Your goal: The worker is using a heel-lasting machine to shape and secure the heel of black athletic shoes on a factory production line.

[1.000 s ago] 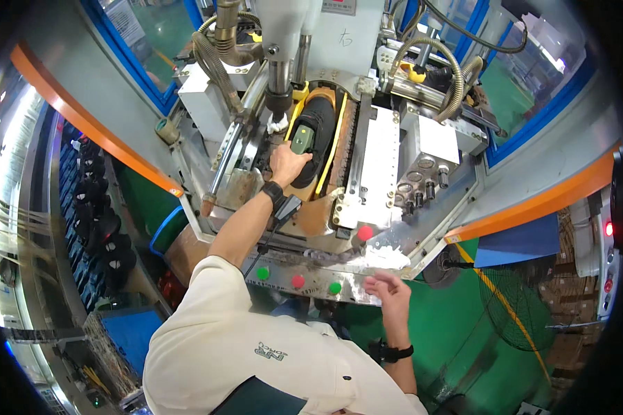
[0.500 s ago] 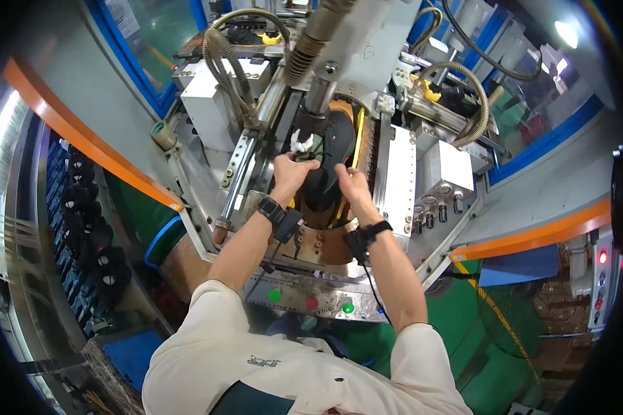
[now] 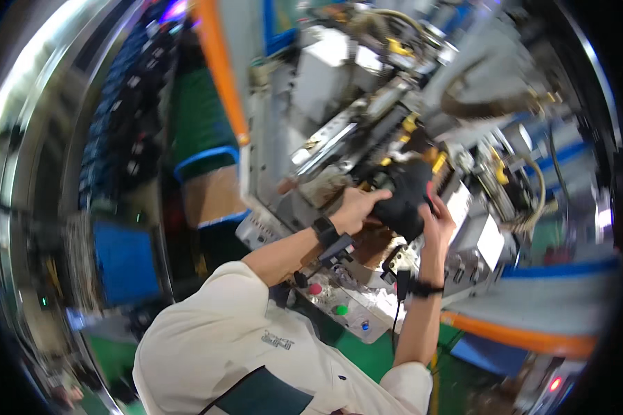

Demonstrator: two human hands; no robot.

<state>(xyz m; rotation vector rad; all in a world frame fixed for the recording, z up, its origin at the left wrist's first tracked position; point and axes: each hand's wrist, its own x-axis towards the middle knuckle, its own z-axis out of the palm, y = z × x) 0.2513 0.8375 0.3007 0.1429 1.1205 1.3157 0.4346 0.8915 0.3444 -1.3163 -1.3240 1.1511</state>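
Observation:
A black shoe (image 3: 403,200), smeared by motion, is between my two hands in front of the metal machine. My left hand (image 3: 356,209) grips it from the left, thumb laid along its side. On the opposite side my right hand (image 3: 437,223) holds it, fingers bent against the dark surface. A spot of red shows beside the right fingers. The shoe's far end overlaps the machine's clamp area (image 3: 412,135), and blur hides whether the two touch.
Coloured push buttons (image 3: 341,310) line the machine's front panel. Orange curved guards (image 3: 223,69) flank it. On the left, a rack (image 3: 135,117) carries several dark shoes, near a blue-rimmed bin (image 3: 218,187) and a blue panel (image 3: 123,263). Hoses (image 3: 488,104) hang over the machine.
My view has turned left, so the machine now appears tilted and further right. The shoe, formerly seated in the machine, has come nearer to me, and my right hand has closed on it.

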